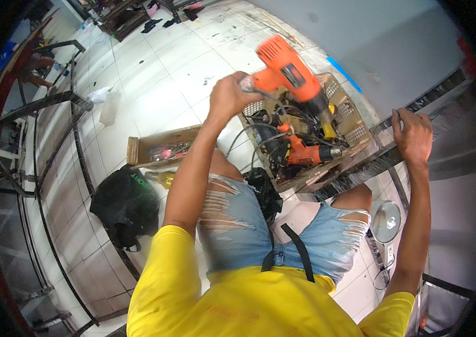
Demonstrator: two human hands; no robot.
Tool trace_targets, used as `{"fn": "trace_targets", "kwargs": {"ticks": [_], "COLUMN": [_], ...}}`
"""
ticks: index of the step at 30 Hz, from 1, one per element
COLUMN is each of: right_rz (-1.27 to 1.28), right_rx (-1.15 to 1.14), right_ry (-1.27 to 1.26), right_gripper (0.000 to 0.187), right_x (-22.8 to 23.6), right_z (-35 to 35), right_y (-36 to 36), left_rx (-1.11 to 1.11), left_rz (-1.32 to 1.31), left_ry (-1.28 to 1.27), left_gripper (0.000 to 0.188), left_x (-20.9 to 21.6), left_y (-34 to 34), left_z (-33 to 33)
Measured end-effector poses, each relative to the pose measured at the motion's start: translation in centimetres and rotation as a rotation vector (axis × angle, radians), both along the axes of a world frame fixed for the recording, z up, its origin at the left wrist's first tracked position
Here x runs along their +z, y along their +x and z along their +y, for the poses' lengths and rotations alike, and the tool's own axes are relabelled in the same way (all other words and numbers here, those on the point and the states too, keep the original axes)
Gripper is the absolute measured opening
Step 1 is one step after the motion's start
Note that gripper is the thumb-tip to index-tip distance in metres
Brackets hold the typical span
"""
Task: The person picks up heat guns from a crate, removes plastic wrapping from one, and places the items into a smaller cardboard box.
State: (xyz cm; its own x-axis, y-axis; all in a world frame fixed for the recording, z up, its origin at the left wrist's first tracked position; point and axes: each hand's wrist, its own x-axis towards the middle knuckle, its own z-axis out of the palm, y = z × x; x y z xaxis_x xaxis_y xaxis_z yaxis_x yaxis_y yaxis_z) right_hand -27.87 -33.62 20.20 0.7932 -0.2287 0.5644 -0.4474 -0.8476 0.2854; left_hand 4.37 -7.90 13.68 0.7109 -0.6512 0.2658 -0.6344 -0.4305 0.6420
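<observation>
My left hand (229,100) is closed round the handle end of an orange heat gun (288,70), raised over a plastic crate (356,115). Its black front points down to the right, and a cord hangs near the handle. Inside the crate lie an orange drill (305,153), tangled dark cables and a tool with yellow parts (328,130). My right hand (415,135) rests on a black metal frame bar (370,165) right of the crate, fingers curled over it. Its fingertips are partly hidden.
Left of the crate stand a wooden box (137,150) with small items and a black bag (126,205). A round mirror-like disc (386,222) lies by my right knee. Black metal frames (75,135) stand at left, and a grey panel (372,45) lies behind the crate.
</observation>
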Motion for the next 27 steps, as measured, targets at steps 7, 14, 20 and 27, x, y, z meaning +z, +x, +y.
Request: {"fn": "trace_targets", "kwargs": {"ticks": [7,14,20,27], "right_rz": [-0.013,0.026,-0.022,0.005], "right_rx": [-0.057,-0.098,-0.052,-0.031], "right_ry": [0.01,0.048,-0.004,-0.037], "right_gripper": [0.016,0.016,0.015,0.015], "right_x": [0.0,-0.2,-0.5,-0.5], "right_z": [0.3,0.3,-0.4,-0.7], "right_y": [-0.1,-0.1,-0.4,-0.3], "left_rx": [0.14,0.433,0.59,0.694], "left_rz": [0.408,0.508,0.534,0.528], "left_ry": [-0.262,-0.299,-0.072,0.194], "left_gripper": [0.033,0.034,0.035,0.052], "left_x": [1.6,-5.4,-13.4,-13.3], "left_y": [4.0,6.7,7.4,6.0], "left_z": [8.8,17.9,24.3,24.2]}}
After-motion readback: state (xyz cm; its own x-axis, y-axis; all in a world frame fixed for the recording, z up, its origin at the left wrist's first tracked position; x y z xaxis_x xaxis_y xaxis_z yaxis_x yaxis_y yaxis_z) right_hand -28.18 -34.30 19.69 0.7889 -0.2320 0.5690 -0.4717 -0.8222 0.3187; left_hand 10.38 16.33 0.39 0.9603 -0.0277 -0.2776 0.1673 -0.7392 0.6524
